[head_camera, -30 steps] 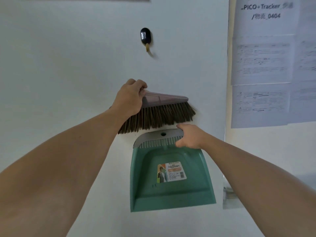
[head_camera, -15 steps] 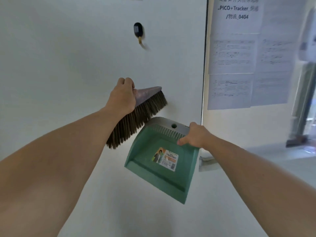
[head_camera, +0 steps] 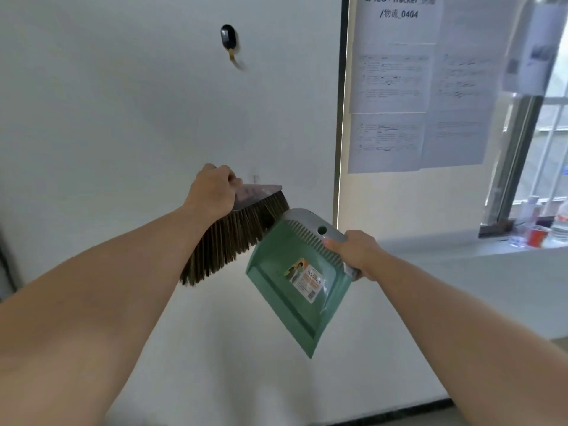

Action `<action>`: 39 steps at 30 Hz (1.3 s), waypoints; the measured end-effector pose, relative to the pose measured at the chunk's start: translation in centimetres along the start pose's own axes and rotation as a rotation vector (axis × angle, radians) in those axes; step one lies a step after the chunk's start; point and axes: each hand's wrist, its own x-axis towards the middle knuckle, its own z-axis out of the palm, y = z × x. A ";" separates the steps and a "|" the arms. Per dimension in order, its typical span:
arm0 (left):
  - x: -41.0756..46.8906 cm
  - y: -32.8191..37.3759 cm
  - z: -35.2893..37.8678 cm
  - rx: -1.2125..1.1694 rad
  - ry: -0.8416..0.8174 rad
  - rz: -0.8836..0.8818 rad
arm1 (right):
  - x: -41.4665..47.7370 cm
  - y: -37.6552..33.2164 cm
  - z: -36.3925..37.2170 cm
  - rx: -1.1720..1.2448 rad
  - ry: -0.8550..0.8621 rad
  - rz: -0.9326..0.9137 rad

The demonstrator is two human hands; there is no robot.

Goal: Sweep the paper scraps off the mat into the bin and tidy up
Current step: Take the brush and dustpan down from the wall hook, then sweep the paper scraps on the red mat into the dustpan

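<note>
— So where's the sweeping gear?
— Both off the wall hook (head_camera: 229, 41). Left hand (head_camera: 212, 192) has its fingers wrapped round the brush (head_camera: 236, 235), bristles tilted down-left.
— And the dustpan (head_camera: 299, 281)?
— Right hand (head_camera: 358, 252) pinches its grey top edge, pan hanging slanted, just beside the bristles
</note>
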 end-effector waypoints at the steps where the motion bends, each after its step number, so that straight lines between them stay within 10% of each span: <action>1: -0.9 0.4 0.1 0.010 -0.011 -0.006 | -0.5 0.7 -0.2 0.052 -0.002 0.022; 20: -25.0 16.4 3.9 0.098 -0.397 -0.518 | -13.8 22.5 -8.2 0.226 -0.144 0.222; 28: -34.7 16.9 5.1 -0.384 -0.510 -1.010 | -18.7 25.8 -8.0 0.305 -0.289 0.456; 39: -48.5 15.7 6.2 -0.502 -0.452 -1.250 | -27.2 32.3 -3.4 0.182 -0.169 0.427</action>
